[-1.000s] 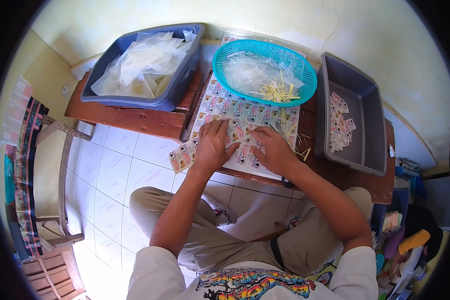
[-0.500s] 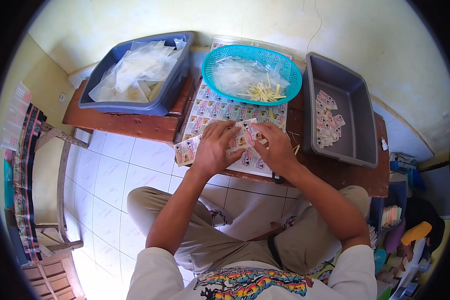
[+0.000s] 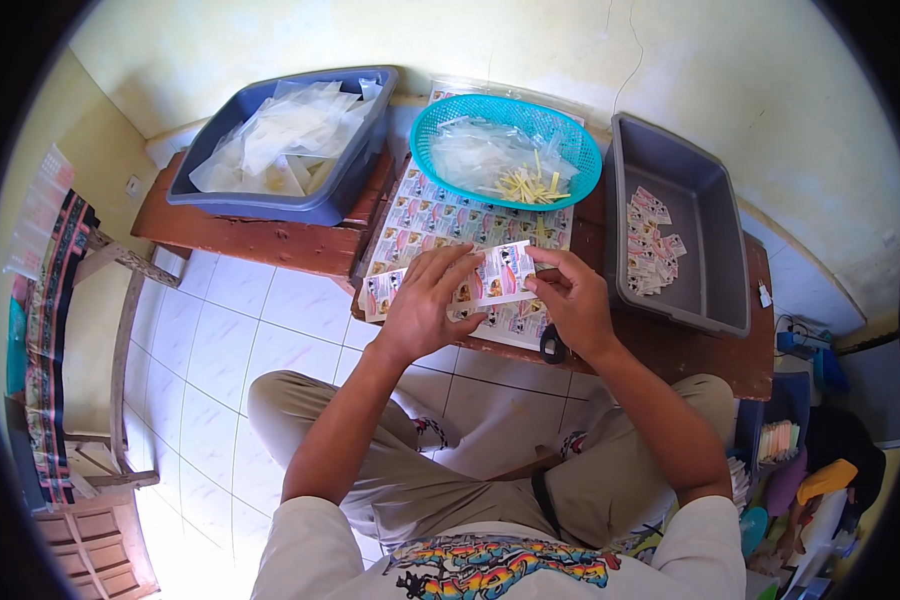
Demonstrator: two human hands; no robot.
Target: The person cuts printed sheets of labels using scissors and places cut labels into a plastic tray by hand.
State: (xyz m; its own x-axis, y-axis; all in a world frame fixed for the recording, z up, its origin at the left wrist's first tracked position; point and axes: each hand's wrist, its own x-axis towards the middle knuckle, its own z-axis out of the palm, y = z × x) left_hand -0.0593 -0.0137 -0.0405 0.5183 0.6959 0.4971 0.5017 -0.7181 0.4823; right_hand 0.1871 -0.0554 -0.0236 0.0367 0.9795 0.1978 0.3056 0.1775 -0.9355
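Observation:
A long printed paper strip (image 3: 500,275) lies slantwise over printed sheets (image 3: 425,222) on the brown wooden table. My left hand (image 3: 425,305) rests across the strip's middle, fingers spread and thumb apart, pressing on it. At the strip's right end my right hand (image 3: 575,300) pinches the edge between thumb and fingers. The strip's left end (image 3: 380,295) sticks out beyond my left hand. Just below my right hand is a black round handle (image 3: 552,343), partly hidden at the table's front edge.
A turquoise basket (image 3: 440,182) holds clear bags and yellow strips. At the left stands a blue-grey tub (image 3: 345,190) of translucent sheets. A grey tub (image 3: 715,240) at the right holds small printed pieces. Another person's arm (image 3: 792,530) shows at the lower right.
My right hand has shifted right and now pinches the strip's end, which is lifted more into view. My left hand stays on the strip. The camera view has moved slightly.

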